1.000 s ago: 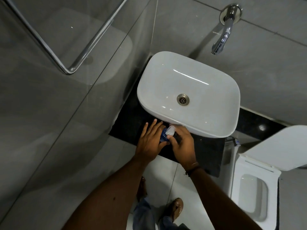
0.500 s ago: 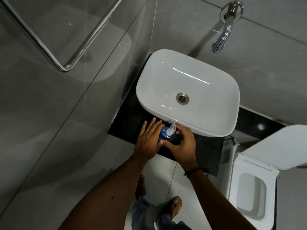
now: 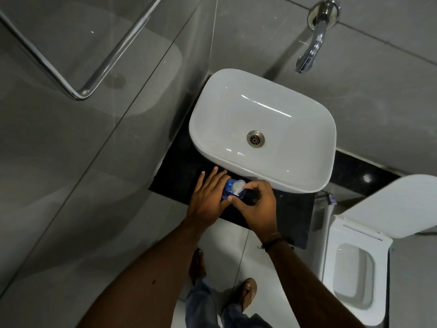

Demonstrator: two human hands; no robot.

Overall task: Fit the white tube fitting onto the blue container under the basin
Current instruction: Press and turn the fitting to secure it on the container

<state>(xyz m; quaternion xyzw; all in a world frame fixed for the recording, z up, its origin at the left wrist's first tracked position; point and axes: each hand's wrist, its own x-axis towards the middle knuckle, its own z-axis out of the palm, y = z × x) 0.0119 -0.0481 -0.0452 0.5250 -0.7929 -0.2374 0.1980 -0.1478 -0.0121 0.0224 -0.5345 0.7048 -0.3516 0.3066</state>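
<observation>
A small blue container (image 3: 228,190) stands on the black counter (image 3: 179,171), just in front of the white basin (image 3: 262,131). My left hand (image 3: 208,197) wraps its left side, fingers pointing toward the basin. A white tube fitting (image 3: 238,186) sits on top of the container, tilted. My right hand (image 3: 257,207) pinches the fitting from the right with thumb and forefinger. The container's lower part is hidden by both hands.
A chrome spout (image 3: 309,50) juts from the grey tiled wall above the basin. A glass partition with a chrome rail (image 3: 78,91) is at the left. A white toilet (image 3: 357,275) with its lid raised stands at the right. My feet (image 3: 243,294) rest on the pale floor.
The white fitting has turned from pointing up and right to lying lower on the container's top. My right hand's fingers have curled in closer around it. My left hand stays put.
</observation>
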